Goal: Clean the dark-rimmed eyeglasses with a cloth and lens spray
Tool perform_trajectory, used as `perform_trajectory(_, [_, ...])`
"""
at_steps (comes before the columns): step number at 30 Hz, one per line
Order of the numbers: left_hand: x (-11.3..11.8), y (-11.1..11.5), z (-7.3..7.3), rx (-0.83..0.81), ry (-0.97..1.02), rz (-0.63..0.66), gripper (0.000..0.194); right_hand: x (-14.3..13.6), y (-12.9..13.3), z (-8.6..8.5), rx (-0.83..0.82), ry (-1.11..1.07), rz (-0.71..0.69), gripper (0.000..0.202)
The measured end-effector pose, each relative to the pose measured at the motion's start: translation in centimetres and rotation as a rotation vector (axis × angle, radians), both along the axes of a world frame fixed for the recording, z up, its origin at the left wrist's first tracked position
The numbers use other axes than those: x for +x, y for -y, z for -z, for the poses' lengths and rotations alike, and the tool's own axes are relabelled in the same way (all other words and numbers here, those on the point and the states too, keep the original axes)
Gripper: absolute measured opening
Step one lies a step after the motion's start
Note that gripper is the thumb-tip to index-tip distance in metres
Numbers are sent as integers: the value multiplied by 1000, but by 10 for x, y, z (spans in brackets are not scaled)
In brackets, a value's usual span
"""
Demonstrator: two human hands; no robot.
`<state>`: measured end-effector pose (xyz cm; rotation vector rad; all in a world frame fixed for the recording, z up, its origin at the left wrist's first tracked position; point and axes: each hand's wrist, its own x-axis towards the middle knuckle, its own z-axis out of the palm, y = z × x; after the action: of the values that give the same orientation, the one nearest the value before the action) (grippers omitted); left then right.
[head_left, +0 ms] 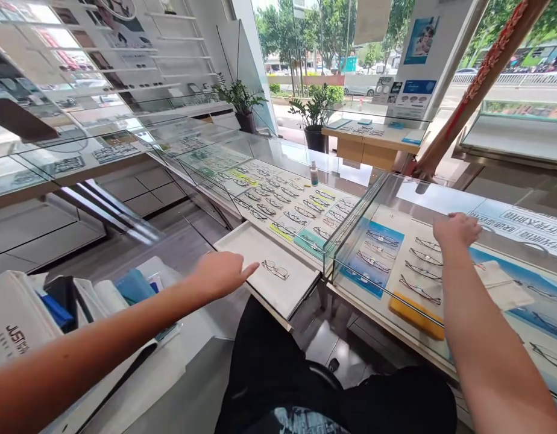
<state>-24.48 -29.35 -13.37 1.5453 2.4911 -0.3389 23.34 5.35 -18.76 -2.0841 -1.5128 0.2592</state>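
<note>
An open white drawer (278,292) juts out from the glass counter, and a pair of thin-framed glasses (275,269) lies in it. My left hand (222,274) is at the drawer's left edge, thumb stretched toward the glasses but apart from them; its other fingers are hidden or blurred. Over the right glass case (378,202), my right hand (457,230) rests at or just above the glass top with its fingers curled; whether they hold anything is hidden. Rows of glasses (381,238) lie under the glass, beside a yellow case (416,316).
More glasses fill the middle counter, with a small bottle (314,173) on top. White bags (23,307) stand at the lower left. A wooden post (475,90) and another person's hand (421,170) are beyond the right case. Potted plants (315,114) stand by the window.
</note>
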Motion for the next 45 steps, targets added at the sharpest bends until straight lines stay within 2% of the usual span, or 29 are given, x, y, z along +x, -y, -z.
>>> perform_trajectory(2, [-9,25,-3,-109,143,-162,81,-15,9,-6,48,31,-88,60])
perform_trajectory(3, [-11,33,1,-120,295,-221,85,-25,14,-7,67,46,-148,60])
perform_trajectory(5, [-11,41,19,12,655,-363,89,-49,25,-8,105,82,-306,57])
perform_trajectory(6, [-9,41,30,87,797,-429,98,-63,31,-6,129,102,-395,56])
perform_trajectory(9, [3,30,64,180,987,-590,125,-103,50,3,240,165,-647,51])
perform_trajectory(11, [9,17,79,230,1116,-655,134,-125,64,12,273,187,-767,47])
perform_trajectory(15, [12,-14,92,259,1417,-758,138,-144,85,28,349,218,-974,48])
perform_trajectory(23, [11,-86,91,308,1671,-969,129,-141,97,46,242,202,-956,52])
perform_trajectory(26, [5,-104,95,260,1718,-1044,132,-143,102,50,212,202,-936,50])
perform_trajectory(29, [1,-116,100,196,1725,-1035,126,-142,108,54,209,224,-911,57])
perform_trajectory(32, [0,-123,91,141,1623,-1015,118,-140,113,57,188,217,-899,60])
perform_trajectory(35, [-11,-127,65,69,1617,-940,109,-149,122,54,178,188,-851,61])
perform_trajectory(37, [-29,-129,43,-5,1610,-900,95,-162,131,44,117,150,-762,57])
perform_trajectory(39, [-59,-133,24,-82,1574,-895,82,-181,138,32,24,132,-653,60])
perform_trajectory(41, [-99,-138,11,-140,1526,-919,77,-198,144,23,-68,119,-557,69])
perform_trajectory(45, [-191,-148,-4,-103,1432,-999,73,-219,149,20,-127,133,-470,84])
